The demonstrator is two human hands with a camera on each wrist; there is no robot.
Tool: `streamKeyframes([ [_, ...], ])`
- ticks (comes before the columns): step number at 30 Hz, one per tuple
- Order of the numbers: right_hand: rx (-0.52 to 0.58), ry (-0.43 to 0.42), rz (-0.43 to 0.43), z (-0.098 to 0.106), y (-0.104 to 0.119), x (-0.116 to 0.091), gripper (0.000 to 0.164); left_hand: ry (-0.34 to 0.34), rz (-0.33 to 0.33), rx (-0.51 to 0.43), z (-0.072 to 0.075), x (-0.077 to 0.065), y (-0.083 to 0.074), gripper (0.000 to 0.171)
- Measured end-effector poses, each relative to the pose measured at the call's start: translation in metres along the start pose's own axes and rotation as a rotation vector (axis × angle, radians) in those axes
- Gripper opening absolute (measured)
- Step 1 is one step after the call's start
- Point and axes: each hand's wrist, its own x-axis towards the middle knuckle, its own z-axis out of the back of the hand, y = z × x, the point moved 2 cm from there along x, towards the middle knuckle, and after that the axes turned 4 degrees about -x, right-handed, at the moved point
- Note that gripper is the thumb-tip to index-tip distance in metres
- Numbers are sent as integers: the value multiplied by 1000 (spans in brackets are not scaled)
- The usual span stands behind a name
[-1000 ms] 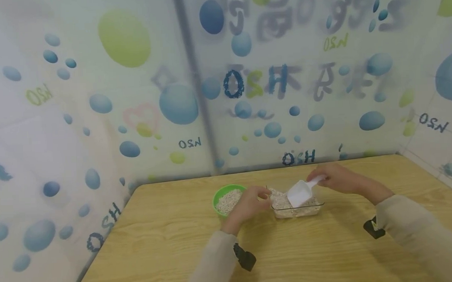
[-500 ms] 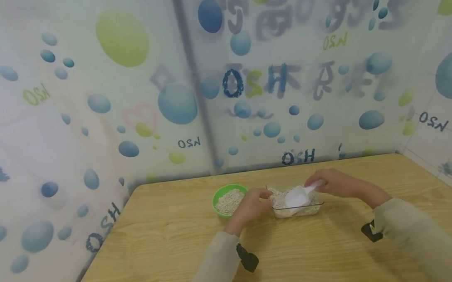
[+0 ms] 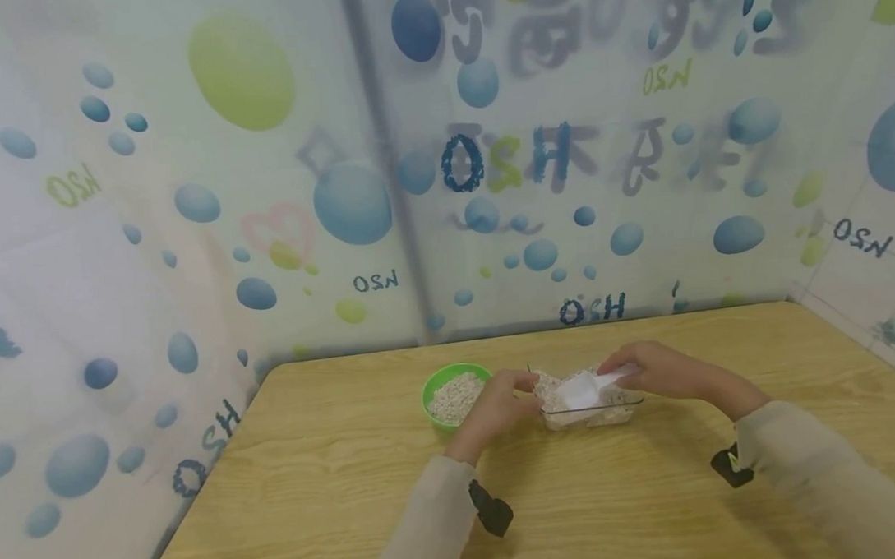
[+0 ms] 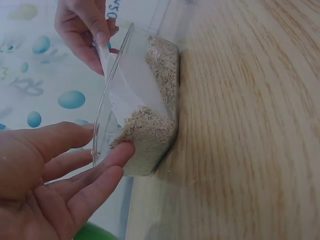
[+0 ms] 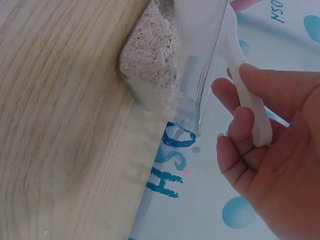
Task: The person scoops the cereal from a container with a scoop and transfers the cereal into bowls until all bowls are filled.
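Note:
My right hand [image 3: 654,365] pinches the handle of a white plastic scoop [image 3: 580,390] between thumb and fingers. The bowl of the scoop is dug into pale oat-like flakes [image 5: 150,50] inside a clear rectangular container [image 3: 589,419]. At that container's left end rests my left hand [image 4: 60,175], its fingers fairly straight, with fingertips against the wall and the thumb at the rim. Left of this hand stands a green bowl [image 3: 427,395] of similar flakes, partly hidden behind the hand in the head view.
The container and bowl stand on a wood-grain table [image 3: 335,464], towards its back edge. A curtain-like wall [image 3: 506,253] with blue and green dots rises right behind the table. Both wrists carry small dark devices [image 3: 491,508].
My right hand has lowered slightly and pushed the scoop left and down into the flakes, its bowl now lying flatter. The left hand has stayed at the container's end.

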Motion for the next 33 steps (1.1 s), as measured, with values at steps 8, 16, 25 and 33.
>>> streamKeyframes([
  [8, 1, 1, -8, -1, -2, 6, 24, 27, -11, -19, 2, 2, 1, 40],
  [16, 16, -6, -2, -4, -7, 15, 23, 22, 9, -12, 2, 5, 2, 40],
  [25, 75, -70, -22, -13, -8, 14, 24, 23, -1, 2, 3, 5, 0, 40],
  [33, 106, -136, -5, -21, -11, 11, 24, 31, -12, 7, 6, 4, 0, 41],
])
